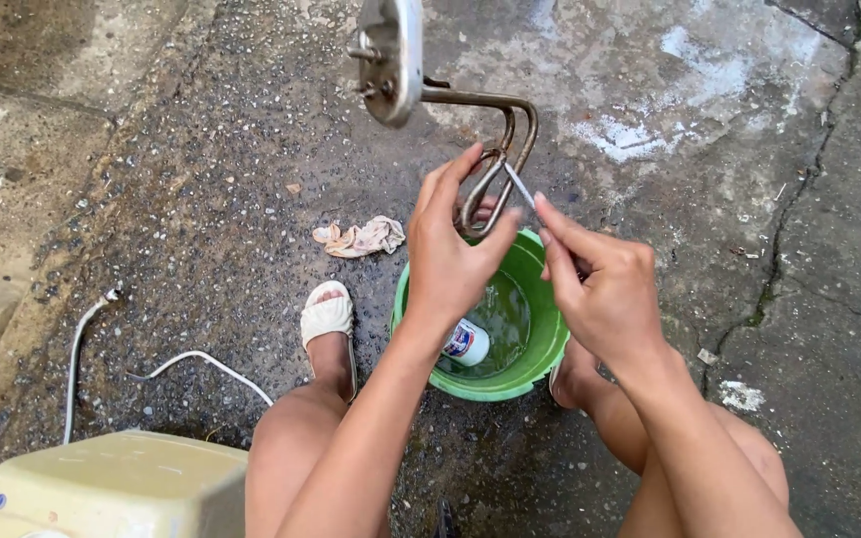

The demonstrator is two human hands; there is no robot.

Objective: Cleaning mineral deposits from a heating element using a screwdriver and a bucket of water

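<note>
My left hand grips the bent end of a brown metal heating element, a looped tube fixed to a round silver flange that sticks up toward the top of the view. My right hand pinches a thin grey tool, its tip resting against the tube's loop. Both hands hover over a green plastic bucket holding murky water and a small white bottle with a blue label. My knees and sandalled feet straddle the bucket.
A crumpled beige rag lies on the wet concrete to the left of the bucket. A white cable curls across the ground at left. A pale yellow appliance casing sits at the bottom left corner. Cracks run through the concrete at right.
</note>
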